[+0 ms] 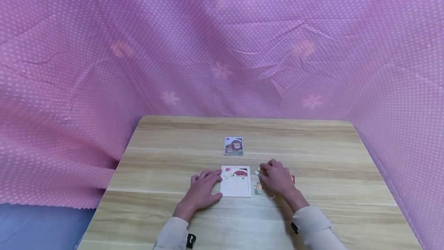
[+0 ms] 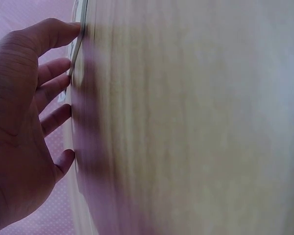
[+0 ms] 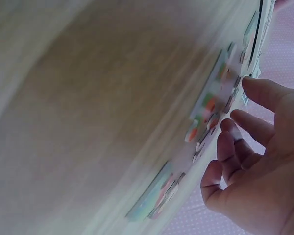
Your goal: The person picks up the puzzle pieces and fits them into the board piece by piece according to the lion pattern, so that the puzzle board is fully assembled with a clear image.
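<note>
Pale sleeves come in on the near side of the board, one to its left and one to its right. At the board's left edge lies the left hand, fingers spread and fairly straight, fingertips and thumb touching that edge. Joined pieces with a pink flower and a red-brown mane fill the board's top strip; below them it shows white. Right of the board, the right hand has its fingers bent, the tips at a small piece; whether it pinches that piece I cannot tell. A loose piece lies just beside the board's right edge, and more lie further right, partly hidden under the right hand. Beyond the board, apart from it, is a lion card. Table spreads all round the board, with pink dotted cloth behind.
</note>
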A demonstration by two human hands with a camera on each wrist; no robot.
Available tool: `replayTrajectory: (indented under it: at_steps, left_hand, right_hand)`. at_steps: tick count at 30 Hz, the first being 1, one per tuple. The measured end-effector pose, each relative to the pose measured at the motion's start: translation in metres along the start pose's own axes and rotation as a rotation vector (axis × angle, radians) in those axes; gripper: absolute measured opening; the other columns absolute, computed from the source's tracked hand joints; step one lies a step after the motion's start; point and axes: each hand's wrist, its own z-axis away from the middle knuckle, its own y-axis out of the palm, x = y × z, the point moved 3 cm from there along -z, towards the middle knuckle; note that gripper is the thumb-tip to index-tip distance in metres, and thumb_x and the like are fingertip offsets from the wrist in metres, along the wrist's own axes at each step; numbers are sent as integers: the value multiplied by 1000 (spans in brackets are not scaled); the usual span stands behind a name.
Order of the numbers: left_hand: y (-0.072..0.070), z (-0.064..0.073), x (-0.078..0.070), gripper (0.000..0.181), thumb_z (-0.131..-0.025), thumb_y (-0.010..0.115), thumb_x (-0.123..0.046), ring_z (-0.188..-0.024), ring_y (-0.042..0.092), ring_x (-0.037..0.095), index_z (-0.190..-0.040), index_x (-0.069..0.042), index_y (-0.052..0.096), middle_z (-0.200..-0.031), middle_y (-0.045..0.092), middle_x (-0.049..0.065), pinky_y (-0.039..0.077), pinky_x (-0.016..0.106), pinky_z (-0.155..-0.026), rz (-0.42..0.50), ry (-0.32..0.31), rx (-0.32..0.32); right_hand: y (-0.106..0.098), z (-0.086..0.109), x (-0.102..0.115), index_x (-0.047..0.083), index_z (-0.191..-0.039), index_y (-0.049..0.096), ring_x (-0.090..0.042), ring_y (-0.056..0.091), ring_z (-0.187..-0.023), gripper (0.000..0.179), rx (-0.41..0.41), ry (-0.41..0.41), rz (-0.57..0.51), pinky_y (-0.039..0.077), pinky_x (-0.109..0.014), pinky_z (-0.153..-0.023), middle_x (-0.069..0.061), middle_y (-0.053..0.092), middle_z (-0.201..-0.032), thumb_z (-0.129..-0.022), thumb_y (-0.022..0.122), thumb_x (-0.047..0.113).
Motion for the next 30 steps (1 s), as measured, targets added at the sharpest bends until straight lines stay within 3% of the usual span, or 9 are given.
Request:
replayTrajectory:
  at_steps: [11,14,19,26,30]
  left_hand:
    - [-2,1,-3,51,-83,66,-50,-134,38,17,-128,-29,58,-153,38,-14,31,50,-98,11,-7,0]
    - [-2,0,-4,51,-83,65,-51,-134,37,17,-128,-29,58,-154,38,-14,31,50,-98,9,-11,10]
    - [-2,1,-4,51,-83,66,-50,-134,37,17,-129,-29,57,-154,38,-14,30,51,-98,18,-10,14]
    - [-3,3,-5,52,-83,66,-50,-135,37,17,-129,-28,57,-154,37,-14,30,51,-100,25,-13,10]
    - [-3,3,-5,52,-83,66,-49,-134,37,17,-129,-28,58,-154,38,-14,30,51,-99,29,-13,8]
  right_hand:
    - [1,-5,0,16,-99,67,-16,54,-84,23,32,56,-128,47,-39,-78,-1,59,-96,-77,75,20]
    - [1,-5,2,16,-102,67,-15,55,-80,25,37,53,-172,49,-34,-73,0,61,-91,-78,74,15]
    - [0,-4,4,13,-118,66,-15,54,-83,38,63,76,-149,49,-33,-73,-3,58,-101,-81,72,17]
    - [-1,-3,6,13,-99,69,-17,53,-86,25,100,129,-186,49,-35,-77,-4,55,-104,-76,74,13]
    - [-1,-4,8,11,-110,67,-19,54,-87,39,104,136,-218,51,-37,-80,-5,57,-102,-72,74,7]
